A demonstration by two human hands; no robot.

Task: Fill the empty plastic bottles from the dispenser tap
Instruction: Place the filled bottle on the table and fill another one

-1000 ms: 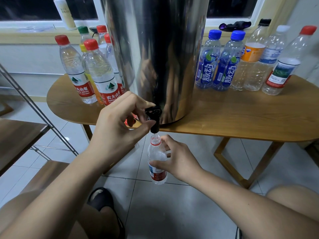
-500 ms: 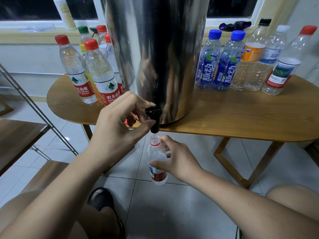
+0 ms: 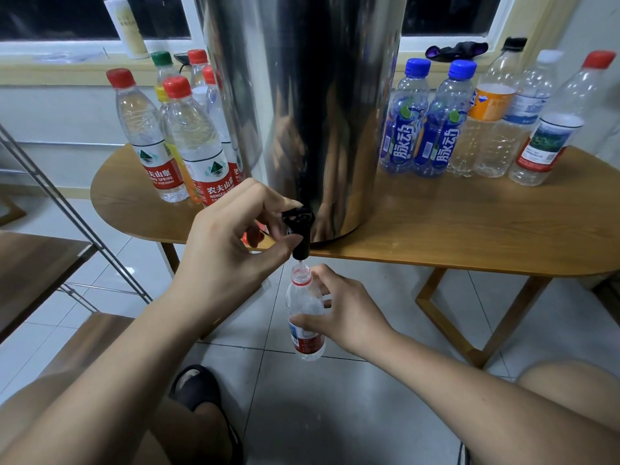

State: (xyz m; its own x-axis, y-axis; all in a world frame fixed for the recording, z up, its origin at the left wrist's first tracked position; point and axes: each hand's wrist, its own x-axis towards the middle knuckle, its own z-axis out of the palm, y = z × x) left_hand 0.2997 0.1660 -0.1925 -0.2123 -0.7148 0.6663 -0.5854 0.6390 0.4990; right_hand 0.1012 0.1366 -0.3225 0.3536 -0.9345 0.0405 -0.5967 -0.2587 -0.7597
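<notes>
The right grip wraps the uncapped bottle, upright below the worktop edge, its mouth directly under the tap spout. The left grip pinches the tap lever. The bottle seems only partly filled, though glare blurs the level

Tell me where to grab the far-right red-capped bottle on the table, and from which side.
Grip the red-capped bottle round its labelled middle, coming from the front: it stands on its base at the row's end, with bare table before it.

a wooden table, a black sandal on grey tiles
</notes>
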